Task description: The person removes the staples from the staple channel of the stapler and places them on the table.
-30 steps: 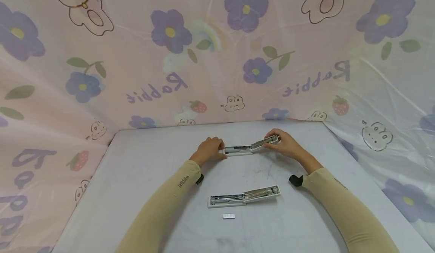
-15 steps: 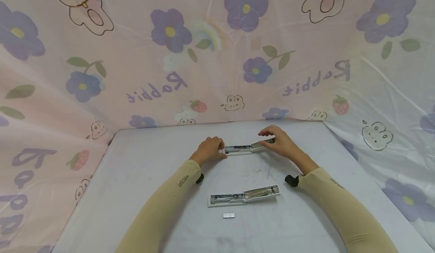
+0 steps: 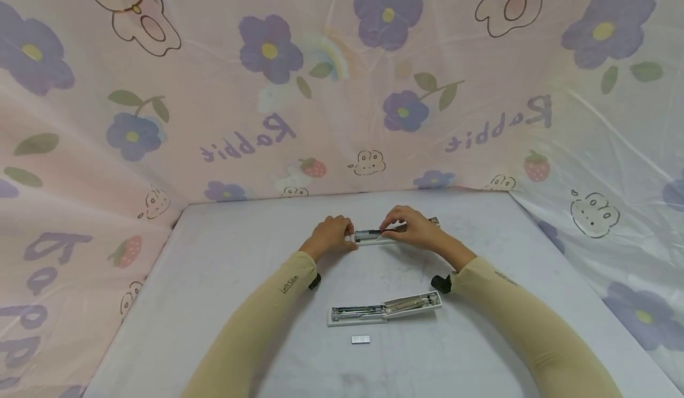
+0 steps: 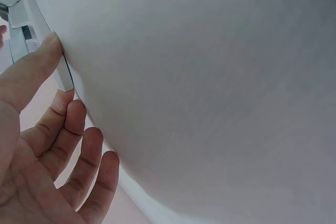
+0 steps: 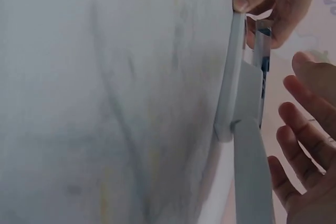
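A white stapler (image 3: pixel 369 235) lies opened out on the table toward the back, its top arm swung up to the right. The left hand (image 3: pixel 332 234) pinches its left end; in the left wrist view the thumb (image 4: pixel 41 61) presses along the base's side. Over the stapler's middle is the right hand (image 3: pixel 415 229), fingertips right at the magazine in the head view and hiding the hinge. Seen from the right wrist, this hand's bent fingers (image 5: pixel 302 124) stand beside the stapler body (image 5: pixel 247 98), thumb and fingers spread apart with nothing between them.
A second opened stapler (image 3: pixel 385 310) lies nearer the front, between the forearms. Just before it is a short strip of staples (image 3: pixel 360 340). A printed cloth (image 3: pixel 342 89) hangs behind the white table (image 3: pixel 214 279) and at both sides.
My right hand has let go of the stapler's raised arm and moved left to the middle of the stapler. The left hand keeps its place on the left end.
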`<action>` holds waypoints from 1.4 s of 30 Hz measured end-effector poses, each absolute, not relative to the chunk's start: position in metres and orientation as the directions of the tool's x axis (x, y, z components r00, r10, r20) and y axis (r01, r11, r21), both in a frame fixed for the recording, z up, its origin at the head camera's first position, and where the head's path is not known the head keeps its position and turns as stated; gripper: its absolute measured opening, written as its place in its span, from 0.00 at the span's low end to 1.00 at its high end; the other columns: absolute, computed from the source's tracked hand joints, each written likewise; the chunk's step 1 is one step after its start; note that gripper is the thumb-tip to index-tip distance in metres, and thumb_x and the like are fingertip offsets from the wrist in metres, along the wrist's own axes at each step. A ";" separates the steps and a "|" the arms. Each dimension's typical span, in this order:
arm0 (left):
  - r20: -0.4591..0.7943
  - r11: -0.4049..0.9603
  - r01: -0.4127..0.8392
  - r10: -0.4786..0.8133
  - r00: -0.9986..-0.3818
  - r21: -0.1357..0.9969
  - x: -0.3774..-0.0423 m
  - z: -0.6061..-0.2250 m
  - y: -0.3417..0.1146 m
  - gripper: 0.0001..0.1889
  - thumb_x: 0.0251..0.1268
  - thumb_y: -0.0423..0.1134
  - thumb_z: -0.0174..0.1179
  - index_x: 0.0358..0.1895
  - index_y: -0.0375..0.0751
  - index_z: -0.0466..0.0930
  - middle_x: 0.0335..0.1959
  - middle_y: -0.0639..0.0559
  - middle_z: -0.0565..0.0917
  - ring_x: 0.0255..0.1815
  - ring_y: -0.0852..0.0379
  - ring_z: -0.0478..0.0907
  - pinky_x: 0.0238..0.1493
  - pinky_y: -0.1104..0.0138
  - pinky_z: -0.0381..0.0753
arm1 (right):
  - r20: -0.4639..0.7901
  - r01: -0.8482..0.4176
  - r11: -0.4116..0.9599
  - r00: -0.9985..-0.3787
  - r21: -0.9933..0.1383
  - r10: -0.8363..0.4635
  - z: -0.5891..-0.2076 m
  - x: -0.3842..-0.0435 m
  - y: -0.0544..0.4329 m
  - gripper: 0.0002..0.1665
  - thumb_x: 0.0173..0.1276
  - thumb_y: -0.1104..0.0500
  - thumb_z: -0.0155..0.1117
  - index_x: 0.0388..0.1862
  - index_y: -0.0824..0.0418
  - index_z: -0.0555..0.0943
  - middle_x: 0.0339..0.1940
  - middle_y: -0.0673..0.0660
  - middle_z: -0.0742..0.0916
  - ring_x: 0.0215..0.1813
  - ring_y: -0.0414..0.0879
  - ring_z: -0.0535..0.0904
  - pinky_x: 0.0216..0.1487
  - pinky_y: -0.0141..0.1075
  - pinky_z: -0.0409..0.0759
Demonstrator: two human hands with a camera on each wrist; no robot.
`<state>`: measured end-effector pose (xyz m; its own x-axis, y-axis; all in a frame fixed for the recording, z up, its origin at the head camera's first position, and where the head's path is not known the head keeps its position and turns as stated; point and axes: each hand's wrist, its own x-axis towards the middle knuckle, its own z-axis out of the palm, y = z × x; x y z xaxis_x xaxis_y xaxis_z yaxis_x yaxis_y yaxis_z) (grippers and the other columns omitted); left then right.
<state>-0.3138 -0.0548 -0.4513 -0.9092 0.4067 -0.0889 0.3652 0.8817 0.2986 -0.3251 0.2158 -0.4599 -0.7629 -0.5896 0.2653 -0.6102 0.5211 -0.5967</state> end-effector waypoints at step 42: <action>-0.093 0.877 0.373 0.417 -0.904 0.305 -0.316 -0.452 -0.055 0.18 0.67 0.51 0.77 0.48 0.45 0.82 0.41 0.55 0.78 0.44 0.54 0.71 0.48 0.59 0.73 | 0.178 -0.548 0.506 -0.776 -0.666 -0.605 -0.468 -0.331 0.193 0.09 0.72 0.61 0.76 0.50 0.59 0.92 0.52 0.55 0.89 0.54 0.51 0.83 0.56 0.47 0.82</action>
